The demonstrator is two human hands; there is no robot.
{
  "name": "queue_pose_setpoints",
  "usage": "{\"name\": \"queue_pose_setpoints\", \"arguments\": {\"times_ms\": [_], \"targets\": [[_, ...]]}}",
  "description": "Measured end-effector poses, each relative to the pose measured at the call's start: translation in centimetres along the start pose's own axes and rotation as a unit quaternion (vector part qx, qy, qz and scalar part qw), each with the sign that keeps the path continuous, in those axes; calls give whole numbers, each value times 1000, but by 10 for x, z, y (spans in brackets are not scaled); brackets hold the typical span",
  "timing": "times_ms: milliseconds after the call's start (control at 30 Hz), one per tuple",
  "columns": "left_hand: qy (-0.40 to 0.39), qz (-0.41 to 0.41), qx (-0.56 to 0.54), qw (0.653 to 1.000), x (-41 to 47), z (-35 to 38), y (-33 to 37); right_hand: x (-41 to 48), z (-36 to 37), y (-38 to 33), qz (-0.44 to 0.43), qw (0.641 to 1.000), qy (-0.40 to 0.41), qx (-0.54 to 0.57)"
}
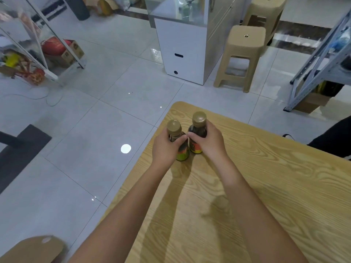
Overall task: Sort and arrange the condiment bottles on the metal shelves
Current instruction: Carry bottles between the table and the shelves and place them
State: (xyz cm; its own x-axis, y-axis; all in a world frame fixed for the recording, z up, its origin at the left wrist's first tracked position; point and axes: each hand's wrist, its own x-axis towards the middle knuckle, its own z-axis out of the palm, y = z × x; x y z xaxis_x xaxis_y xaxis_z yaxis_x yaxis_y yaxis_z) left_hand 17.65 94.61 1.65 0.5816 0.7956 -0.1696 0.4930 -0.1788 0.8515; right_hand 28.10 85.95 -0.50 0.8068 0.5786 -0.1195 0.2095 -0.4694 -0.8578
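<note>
Two dark condiment bottles with gold caps stand side by side near the far corner of the wooden table (266, 186). My left hand (165, 147) grips the left bottle (173, 128) around its body. My right hand (208, 141) grips the right bottle (199, 120) the same way. Both bottles are upright; their yellow-green and orange labels show below my fingers. A metal shelf (321, 59) stands at the far right, only partly in view.
Two tan plastic stools (241, 57) and a white cabinet (182, 52) stand on the tiled floor beyond the table. A glass-fronted rack (28, 46) with packaged goods is at the far left. A cardboard box (311, 101) sits under the metal shelf.
</note>
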Motion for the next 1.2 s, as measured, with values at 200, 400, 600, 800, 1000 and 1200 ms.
{"name": "queue_pose_setpoints", "arguments": {"times_ms": [200, 400, 600, 800, 1000, 1200], "targets": [[-13, -5, 18, 1000, -20, -9, 1, -3, -1, -3, -6, 999, -4, -46], [-21, -15, 28, 999, -61, -28, -16, -32, 5, -11, -24, 997, -27, -73], [-30, -24, 21, 999, -110, -61, -43, -95, 34, -15, -45, 994, -61, -73], [4, -44, 16, 999, -166, -114, -84, -163, 77, -27, -51, 992, -93, -72], [83, -118, -13, 990, -231, -193, -140, -224, 125, -55, -58, 981, -174, -57], [189, -176, -33, 965, -309, -292, -204, -297, 190, -103, -99, 948, -299, -35]]}}
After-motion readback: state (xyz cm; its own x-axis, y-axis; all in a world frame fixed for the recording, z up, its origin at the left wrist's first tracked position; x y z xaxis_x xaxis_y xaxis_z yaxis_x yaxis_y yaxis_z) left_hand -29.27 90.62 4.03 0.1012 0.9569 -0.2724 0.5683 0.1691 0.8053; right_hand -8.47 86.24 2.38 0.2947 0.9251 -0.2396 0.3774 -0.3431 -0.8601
